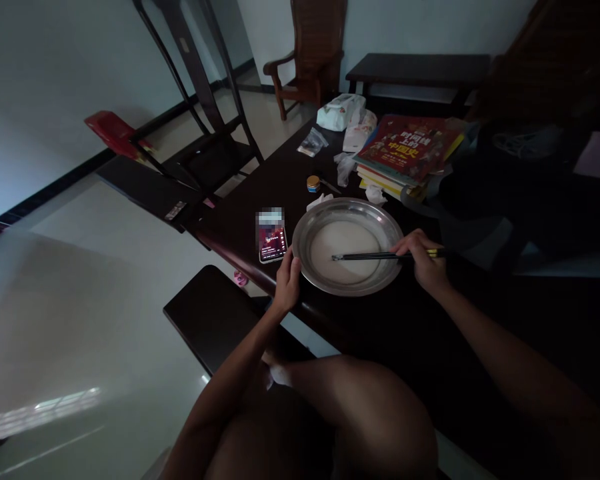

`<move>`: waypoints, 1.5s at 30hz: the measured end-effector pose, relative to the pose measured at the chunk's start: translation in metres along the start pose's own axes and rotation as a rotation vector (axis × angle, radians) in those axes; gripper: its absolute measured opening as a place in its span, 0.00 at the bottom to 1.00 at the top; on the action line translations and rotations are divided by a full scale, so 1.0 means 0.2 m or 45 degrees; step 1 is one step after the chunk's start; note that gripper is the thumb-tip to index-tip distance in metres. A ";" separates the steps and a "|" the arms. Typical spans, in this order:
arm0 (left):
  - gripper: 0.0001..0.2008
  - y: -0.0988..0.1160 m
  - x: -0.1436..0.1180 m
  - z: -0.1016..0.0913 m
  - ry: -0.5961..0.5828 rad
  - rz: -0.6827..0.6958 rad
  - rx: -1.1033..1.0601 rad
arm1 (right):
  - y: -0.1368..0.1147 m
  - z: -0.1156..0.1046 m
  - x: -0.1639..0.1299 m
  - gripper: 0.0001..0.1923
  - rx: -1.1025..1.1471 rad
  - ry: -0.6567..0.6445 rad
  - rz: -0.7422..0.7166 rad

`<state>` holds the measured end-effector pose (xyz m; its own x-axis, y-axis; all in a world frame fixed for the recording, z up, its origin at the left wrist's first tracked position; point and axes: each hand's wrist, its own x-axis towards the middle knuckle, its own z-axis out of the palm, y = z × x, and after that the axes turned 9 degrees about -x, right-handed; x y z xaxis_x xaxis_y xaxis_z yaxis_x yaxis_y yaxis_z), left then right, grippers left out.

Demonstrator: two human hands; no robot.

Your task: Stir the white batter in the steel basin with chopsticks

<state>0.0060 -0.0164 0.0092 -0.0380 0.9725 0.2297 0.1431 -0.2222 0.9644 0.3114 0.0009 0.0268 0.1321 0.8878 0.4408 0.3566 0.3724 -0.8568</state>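
A wide steel basin (pixel 347 291) holds a pale, milky-white liquid or batter (pixel 347 235) and rests near the edge of the dark table. My left hand (pixel 287 283) grips the basin's left rim, thumb on the near side, with some fingers hidden behind it. At the opposite side my right hand (pixel 423 260) is closed around a pair of black chopsticks (pixel 367 256) with gold-marked ends. The chopsticks lie low across the basin, their tips at the white mixture's surface. Just left of the basin a lit smartphone (pixel 272 240) lies on the table.
Behind the basin are a small gold-lidded jar (pixel 313 184), crumpled tissue (pixel 376 194) and a stack of books (pixel 405 150). Plastic bags (pixel 343 112) sit farther back. A dark bench (pixel 210 313) stands by the table's left side, near my legs. Wooden chairs (pixel 313 53) stand beyond.
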 end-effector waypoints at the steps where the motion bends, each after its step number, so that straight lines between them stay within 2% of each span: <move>1: 0.33 0.00 0.00 0.00 0.002 0.003 -0.001 | 0.00 0.00 0.00 0.24 -0.019 0.001 -0.003; 6: 0.33 0.00 0.00 0.00 -0.008 -0.001 -0.002 | 0.02 0.00 0.00 0.27 0.075 0.084 0.028; 10: 0.33 0.00 0.00 0.00 -0.004 -0.008 -0.002 | 0.02 0.00 0.00 0.24 0.039 0.023 -0.003; 15: 0.31 0.00 0.00 0.00 -0.014 -0.003 -0.004 | 0.02 0.00 0.01 0.26 0.031 0.065 0.028; 19: 0.31 0.00 0.00 0.00 -0.006 0.002 -0.005 | 0.02 0.00 0.01 0.24 -0.010 -0.006 -0.017; 23: 0.32 0.00 0.00 0.00 -0.005 0.005 -0.006 | 0.01 0.00 0.01 0.26 0.006 0.082 0.007; 28: 0.34 0.00 0.00 0.00 -0.007 -0.016 -0.004 | 0.00 0.00 0.00 0.25 -0.004 -0.008 0.019; 33: 0.33 0.00 0.00 0.00 -0.003 0.006 -0.001 | 0.01 0.00 0.00 0.26 0.011 0.090 0.015; 38: 0.33 -0.01 0.00 0.00 -0.004 -0.001 -0.003 | 0.01 0.01 0.00 0.24 0.001 0.019 0.016; 42: 0.33 -0.01 0.00 0.00 -0.007 -0.001 -0.007 | 0.02 0.01 0.00 0.26 0.012 0.097 0.037; 45: 0.34 -0.01 0.00 0.00 -0.011 -0.003 -0.008 | 0.02 0.01 0.00 0.26 0.060 0.056 0.031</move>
<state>0.0049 -0.0151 0.0070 -0.0300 0.9736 0.2263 0.1370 -0.2203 0.9658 0.3117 0.0037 0.0226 0.1813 0.8845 0.4299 0.3090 0.3638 -0.8787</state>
